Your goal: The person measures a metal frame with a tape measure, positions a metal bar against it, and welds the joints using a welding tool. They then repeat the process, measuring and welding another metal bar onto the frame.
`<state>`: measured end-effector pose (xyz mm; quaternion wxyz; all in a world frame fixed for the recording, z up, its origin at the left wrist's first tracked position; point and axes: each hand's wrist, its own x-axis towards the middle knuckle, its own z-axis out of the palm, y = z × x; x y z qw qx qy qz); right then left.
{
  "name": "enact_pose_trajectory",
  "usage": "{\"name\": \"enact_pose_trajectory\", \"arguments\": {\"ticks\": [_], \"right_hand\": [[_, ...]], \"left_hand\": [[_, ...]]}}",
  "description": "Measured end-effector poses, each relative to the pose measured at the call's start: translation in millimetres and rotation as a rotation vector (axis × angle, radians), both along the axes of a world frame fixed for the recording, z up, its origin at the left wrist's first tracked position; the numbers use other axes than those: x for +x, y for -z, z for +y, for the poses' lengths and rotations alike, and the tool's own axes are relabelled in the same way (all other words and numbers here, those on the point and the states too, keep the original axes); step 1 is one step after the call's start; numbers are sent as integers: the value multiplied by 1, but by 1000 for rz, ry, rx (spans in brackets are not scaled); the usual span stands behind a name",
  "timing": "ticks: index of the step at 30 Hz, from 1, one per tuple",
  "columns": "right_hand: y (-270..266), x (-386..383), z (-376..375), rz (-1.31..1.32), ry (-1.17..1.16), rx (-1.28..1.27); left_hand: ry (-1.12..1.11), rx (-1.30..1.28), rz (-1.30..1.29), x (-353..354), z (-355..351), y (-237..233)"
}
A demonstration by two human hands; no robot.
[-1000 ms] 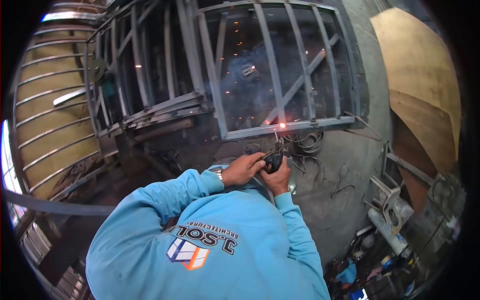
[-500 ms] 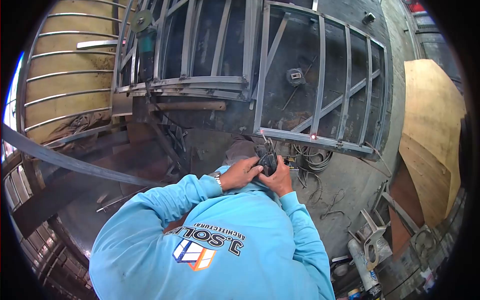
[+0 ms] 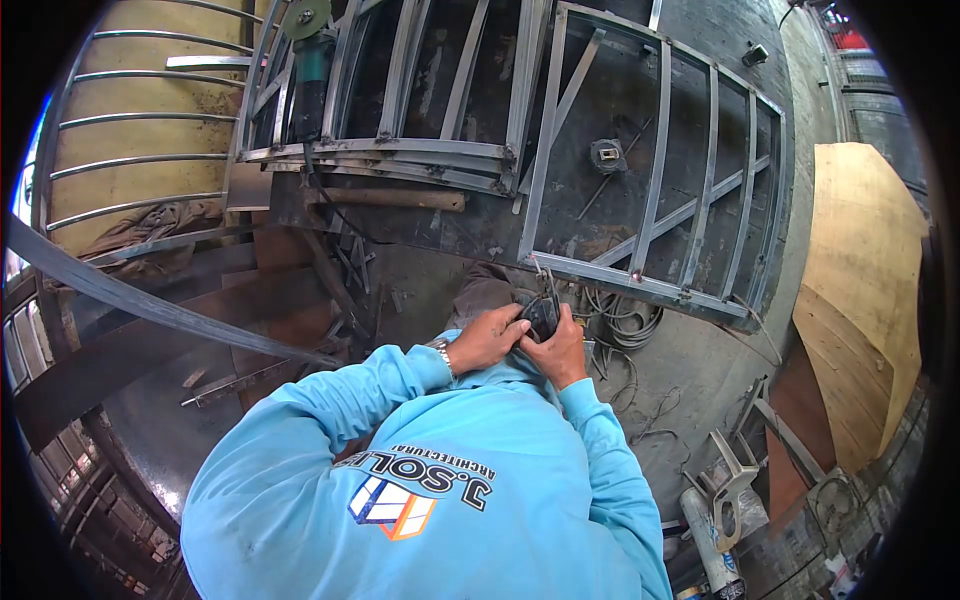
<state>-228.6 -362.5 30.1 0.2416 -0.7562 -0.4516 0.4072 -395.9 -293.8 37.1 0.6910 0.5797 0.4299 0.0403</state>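
My left hand (image 3: 487, 340) and my right hand (image 3: 560, 352) are close together in front of my body, both closed around a black welding electrode holder (image 3: 541, 316). A thin welding rod (image 3: 541, 268) sticks up from it, its tip close to the near corner of a steel frame (image 3: 620, 278). The frame, made of square tubes with several crossbars and a diagonal, lies on a dark worktable (image 3: 440, 235). A dark weld spot (image 3: 637, 276) marks the joint on its near rail.
More frames (image 3: 400, 147) are stacked at left, with an angle grinder (image 3: 312, 65) on them. A tape measure (image 3: 606, 155) lies inside the near frame. Coiled cable (image 3: 630, 325) rests on the floor; plywood (image 3: 865, 300) leans at right. A metal strip (image 3: 150, 300) crosses the left side.
The red glow on the frame's near rail has faded. The view has shifted slightly, and both hands keep their hold on the electrode holder.
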Motion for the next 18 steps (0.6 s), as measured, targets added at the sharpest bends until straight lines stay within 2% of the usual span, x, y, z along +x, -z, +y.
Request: {"name": "enact_pose_trajectory", "arguments": {"ticks": [7, 9, 10, 13, 14, 18], "right_hand": [[-6, -2, 7, 35, 20, 34], [-18, -2, 12, 119, 7, -70], [-12, 0, 9, 112, -36, -92], [-19, 0, 14, 95, -6, -93], [-15, -2, 10, 64, -16, 9], [-2, -3, -2, 34, 74, 46]], "left_hand": [[22, -2, 32, 1, 6, -6], [-61, -36, 26, 1, 5, -15], [-33, -5, 37, -5, -16, 29], [13, 90, 96, -3, -7, 13], [25, 72, 37, -2, -3, 14], [-13, 37, -2, 2, 0, -8]]}}
